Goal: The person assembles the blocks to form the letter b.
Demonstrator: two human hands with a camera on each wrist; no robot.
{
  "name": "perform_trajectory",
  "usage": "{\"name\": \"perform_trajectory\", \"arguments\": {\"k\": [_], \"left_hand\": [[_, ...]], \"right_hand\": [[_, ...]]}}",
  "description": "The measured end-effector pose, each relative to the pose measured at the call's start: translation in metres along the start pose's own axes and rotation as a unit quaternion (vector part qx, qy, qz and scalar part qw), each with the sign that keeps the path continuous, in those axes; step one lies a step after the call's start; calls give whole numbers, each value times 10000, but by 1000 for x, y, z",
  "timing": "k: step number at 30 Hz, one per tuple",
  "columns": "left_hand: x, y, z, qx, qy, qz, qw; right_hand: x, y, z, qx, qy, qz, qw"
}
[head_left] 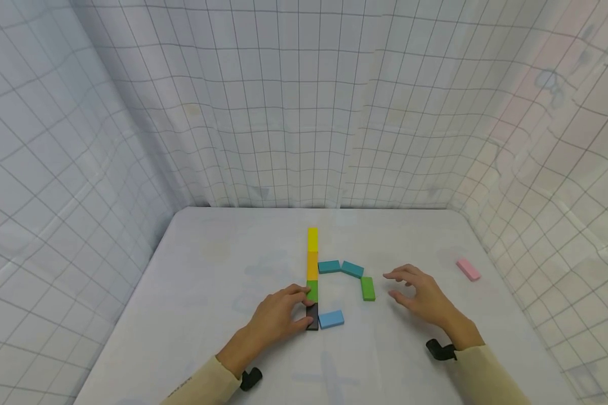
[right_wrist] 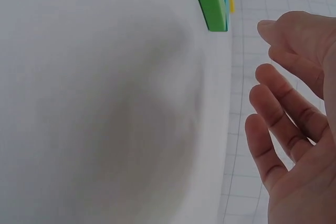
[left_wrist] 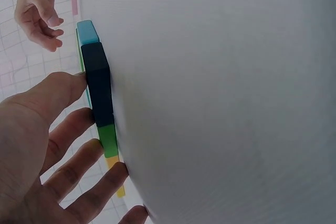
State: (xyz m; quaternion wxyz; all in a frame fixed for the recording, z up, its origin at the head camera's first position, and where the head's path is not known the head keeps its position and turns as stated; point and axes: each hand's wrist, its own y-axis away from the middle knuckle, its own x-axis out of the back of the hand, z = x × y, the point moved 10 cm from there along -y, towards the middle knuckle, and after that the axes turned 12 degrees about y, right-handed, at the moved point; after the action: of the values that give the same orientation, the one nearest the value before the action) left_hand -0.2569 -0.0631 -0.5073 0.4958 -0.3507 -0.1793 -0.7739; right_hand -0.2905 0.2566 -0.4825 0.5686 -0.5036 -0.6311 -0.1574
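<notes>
A column of blocks lies on the table: a yellow block (head_left: 312,239) at the far end, an orange-yellow block (head_left: 312,266), a green block (head_left: 312,291) and a black block (head_left: 312,316) at the near end. Along its left side, my left hand (head_left: 282,314) touches the black block with the thumb, and its spread fingertips rest by the black and green blocks. Two teal blocks (head_left: 329,267), another green block (head_left: 367,288) and a light blue block (head_left: 331,319) form a broken curve to the right. Holding nothing, my right hand (head_left: 421,295) hovers right of that green block, fingers loosely bent.
A pink block (head_left: 468,269) lies alone near the right edge of the white table (head_left: 223,253). White gridded curtains (head_left: 284,112) enclose the back and both sides. Small black devices (head_left: 441,350) sit at both wrists.
</notes>
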Motion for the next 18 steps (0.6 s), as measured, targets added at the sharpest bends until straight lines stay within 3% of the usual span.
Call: {"name": "perform_trajectory", "arguments": {"k": [12,18], "left_hand": [[3,1,3,-93,14,50,9999],[1,0,0,5,43,0,10000]], "right_hand": [[23,12,37,-357,274,485,9978],[31,21,60,-621,340,614,9956]]}}
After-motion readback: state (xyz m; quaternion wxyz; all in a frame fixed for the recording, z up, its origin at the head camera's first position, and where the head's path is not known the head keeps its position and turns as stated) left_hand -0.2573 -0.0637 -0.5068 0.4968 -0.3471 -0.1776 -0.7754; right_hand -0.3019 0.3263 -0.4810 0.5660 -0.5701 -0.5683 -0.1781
